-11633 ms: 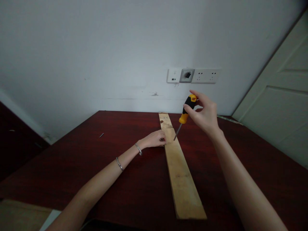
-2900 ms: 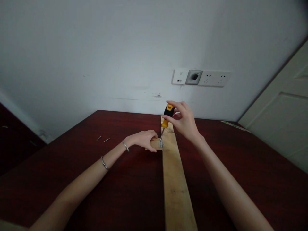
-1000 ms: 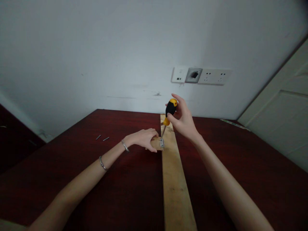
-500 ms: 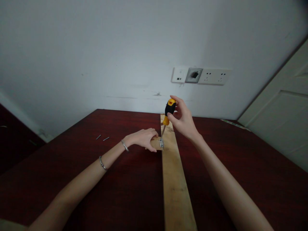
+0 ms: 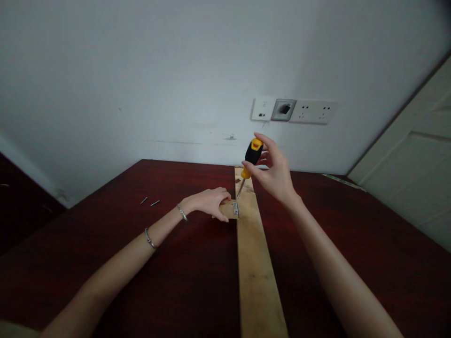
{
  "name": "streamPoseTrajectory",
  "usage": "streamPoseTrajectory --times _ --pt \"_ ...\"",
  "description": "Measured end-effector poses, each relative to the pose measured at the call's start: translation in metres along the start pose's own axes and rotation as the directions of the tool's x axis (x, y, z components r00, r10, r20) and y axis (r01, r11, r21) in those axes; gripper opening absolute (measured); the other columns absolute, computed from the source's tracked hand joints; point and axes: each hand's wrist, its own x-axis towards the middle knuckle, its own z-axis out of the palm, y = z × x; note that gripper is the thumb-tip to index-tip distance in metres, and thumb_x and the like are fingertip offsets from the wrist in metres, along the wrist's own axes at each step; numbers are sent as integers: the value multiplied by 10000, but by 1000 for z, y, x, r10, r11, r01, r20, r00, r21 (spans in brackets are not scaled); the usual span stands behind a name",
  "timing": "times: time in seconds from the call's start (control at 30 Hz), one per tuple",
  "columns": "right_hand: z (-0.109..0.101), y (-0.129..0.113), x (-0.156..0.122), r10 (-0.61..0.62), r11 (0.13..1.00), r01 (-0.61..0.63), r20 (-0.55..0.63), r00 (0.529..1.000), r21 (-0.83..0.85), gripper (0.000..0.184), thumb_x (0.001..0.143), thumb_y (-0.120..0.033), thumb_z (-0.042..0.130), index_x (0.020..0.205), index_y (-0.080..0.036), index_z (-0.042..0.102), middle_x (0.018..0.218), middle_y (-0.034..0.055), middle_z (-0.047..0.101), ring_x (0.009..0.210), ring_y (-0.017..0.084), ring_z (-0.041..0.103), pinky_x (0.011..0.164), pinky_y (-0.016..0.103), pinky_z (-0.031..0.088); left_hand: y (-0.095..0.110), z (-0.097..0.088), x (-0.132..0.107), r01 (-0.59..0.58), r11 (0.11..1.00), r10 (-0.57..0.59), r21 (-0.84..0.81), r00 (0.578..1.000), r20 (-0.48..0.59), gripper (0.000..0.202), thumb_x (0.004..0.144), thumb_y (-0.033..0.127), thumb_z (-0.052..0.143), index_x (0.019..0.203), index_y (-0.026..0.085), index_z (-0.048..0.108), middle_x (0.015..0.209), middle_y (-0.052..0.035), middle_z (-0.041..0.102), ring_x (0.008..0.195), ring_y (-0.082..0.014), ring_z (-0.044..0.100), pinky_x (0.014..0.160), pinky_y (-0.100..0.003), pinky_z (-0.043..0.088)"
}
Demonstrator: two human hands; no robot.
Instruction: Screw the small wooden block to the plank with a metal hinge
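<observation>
My right hand (image 5: 273,169) grips a screwdriver (image 5: 254,152) with a black and yellow handle, its shaft slanting down to the left. The tip is just above the long wooden board (image 5: 255,253), near a small metal bracket (image 5: 236,208). That bracket lies at the end of a short wood block (image 5: 228,212), against the board's left edge. My left hand (image 5: 209,203) is closed around the block, thumb on the near side and fingers on the far side. Two screws (image 5: 143,200) or nails lie on the table to the left of it.
The dark red table (image 5: 183,281) meets a white wall (image 5: 158,70) at the back. Wall sockets (image 5: 312,112) with a black plug sit above it. A pale panelled door (image 5: 419,150) stands at the right, and a thin strip (image 5: 344,182) lies near the table's back right edge.
My right hand has lifted the screwdriver slightly up and to the right, so its tip has come away from the metal bracket. My left hand stays on the block.
</observation>
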Motion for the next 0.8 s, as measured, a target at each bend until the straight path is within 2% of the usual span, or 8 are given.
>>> streamPoseTrajectory --times 0.17,0.23,0.33,0.43,0.6,0.8 --pt "-7 2 3 53 998 -51 -72 996 32 656 799 -362 655 1406 -307 413 1291 69 555 876 182 608 710 333 586 -5 -1 -1 3 999 -4 -34 1000 -14 724 667 614 717 1202 156 547 1149 -88 539 951 -224 557 758 -285 419" --pt "-9 5 4 100 995 -97 -101 990 34 662 787 -353 657 1404 -298 422 1249 70 577 886 182 606 703 321 585 -7 -4 -2 4 999 -5 -37 1000 -22 704 676 610 710 1190 156 549 1144 -90 539 961 -227 553 763 -285 420" --pt "-10 10 4 179 984 -175 -133 975 41 659 750 -334 681 1372 -274 470 1158 70 612 858 176 605 678 311 584 -8 -9 -5 5 999 -6 -35 999 -33 691 688 601 702 1194 157 542 1145 -91 533 982 -229 544 775 -285 422" --pt "-11 11 3 206 978 -200 -136 969 57 656 741 -346 693 1357 -266 483 1160 77 604 814 168 606 629 301 580 -9 -11 -6 3 999 -4 -41 999 -39 705 686 605 698 1202 153 536 1153 -93 524 1008 -231 532 800 -288 424" --pt "-11 2 0 162 984 -152 -113 980 92 662 772 -389 685 1378 -287 440 1192 88 571 787 174 624 571 301 571 -8 -10 -5 -13 999 12 -39 999 -37 703 688 610 700 1185 134 555 1131 -103 540 978 -230 544 782 -287 418" --pt "-11 -10 -1 50 999 -49 -81 995 16 605 807 -394 642 1371 -303 444 1331 92 504 846 189 609 575 309 580 -8 -8 -4 -9 999 7 -35 999 -45 705 690 636 692 1181 145 569 1114 -93 559 950 -221 556 762 -279 412"
